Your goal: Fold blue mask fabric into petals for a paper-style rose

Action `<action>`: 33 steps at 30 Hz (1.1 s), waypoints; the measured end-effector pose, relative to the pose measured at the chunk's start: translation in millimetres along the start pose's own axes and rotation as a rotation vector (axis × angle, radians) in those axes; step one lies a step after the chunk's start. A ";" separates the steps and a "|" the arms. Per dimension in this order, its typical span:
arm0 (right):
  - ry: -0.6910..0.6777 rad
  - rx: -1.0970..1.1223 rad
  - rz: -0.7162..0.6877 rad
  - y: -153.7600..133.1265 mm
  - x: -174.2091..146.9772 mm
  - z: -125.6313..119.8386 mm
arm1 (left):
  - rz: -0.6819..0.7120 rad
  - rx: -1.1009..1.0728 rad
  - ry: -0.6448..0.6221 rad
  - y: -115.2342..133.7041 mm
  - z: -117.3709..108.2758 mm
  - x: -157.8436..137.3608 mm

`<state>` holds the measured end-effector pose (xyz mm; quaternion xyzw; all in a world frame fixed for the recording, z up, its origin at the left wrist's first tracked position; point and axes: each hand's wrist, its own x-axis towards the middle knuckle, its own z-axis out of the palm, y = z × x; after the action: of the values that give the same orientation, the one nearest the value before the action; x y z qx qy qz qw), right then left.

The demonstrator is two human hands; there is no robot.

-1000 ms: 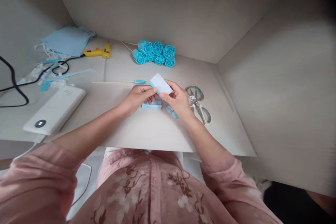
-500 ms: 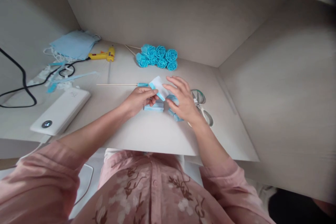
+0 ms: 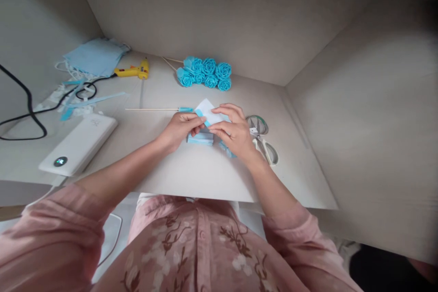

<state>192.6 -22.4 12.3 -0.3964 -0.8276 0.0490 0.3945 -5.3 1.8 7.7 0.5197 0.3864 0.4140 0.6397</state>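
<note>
A small piece of mask fabric (image 3: 205, 108), white with a blue folded edge, is held up over the middle of the table. My left hand (image 3: 178, 131) pinches its lower left side between thumb and fingers. From the right, my right hand (image 3: 237, 133) has its thumb and fingertips closed on the other side of the piece. Beneath my hands lie a stack of folded light blue pieces (image 3: 200, 138) and a crumpled blue bit (image 3: 226, 148), partly hidden by my right hand. Just behind my left hand rests a thin stick (image 3: 152, 109) with a blue wrapped end (image 3: 185, 109).
Several blue fabric roses (image 3: 208, 73) lie at the back. Scissors (image 3: 263, 146) and a roll of tape (image 3: 257, 124) sit to the right. Leftward are a yellow glue gun (image 3: 133, 71), stacked masks (image 3: 94, 57), a black cable (image 3: 32, 105), scraps, and a white power bank (image 3: 80, 143).
My right hand has closed in from spread fingers onto the right side of the fabric piece. The piece has turned slightly, and my left hand keeps its pinch.
</note>
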 end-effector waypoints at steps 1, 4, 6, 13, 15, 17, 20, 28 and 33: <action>0.003 0.006 0.011 -0.3 0.0 0.0 | 0.009 0.021 0.008 -0.4 -0.2 0.2; 0.017 0.034 0.041 -1.7 -0.1 0.2 | 0.020 0.046 0.014 -1.4 -0.7 0.8; 0.019 0.064 0.072 -3.4 -0.3 0.4 | 0.020 0.053 0.014 -1.4 -0.8 0.8; 0.086 0.204 0.238 -10.0 -1.0 -0.3 | -0.008 0.127 -0.002 2.3 1.4 -2.2; 0.104 0.222 0.283 -10.3 -0.7 -0.6 | -0.011 0.135 -0.015 2.5 1.9 -2.9; 0.109 0.241 0.323 -9.7 -0.4 -0.1 | -0.010 0.143 -0.030 2.1 2.0 -3.3; 0.121 0.306 0.364 -8.5 -0.8 1.6 | -0.001 0.148 -0.039 1.1 1.6 -3.2; 0.053 0.055 0.062 -6.3 -0.8 -3.9 | -0.148 -0.165 -0.024 4.9 -0.6 0.4; -0.043 -0.130 -0.084 -0.6 -1.9 -3.4 | -0.191 -0.256 -0.063 5.0 -0.7 1.7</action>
<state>195.3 -24.9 13.7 -0.3852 -0.8531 -0.0130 0.3516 -6.0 4.3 12.4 0.4079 0.3577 0.3806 0.7489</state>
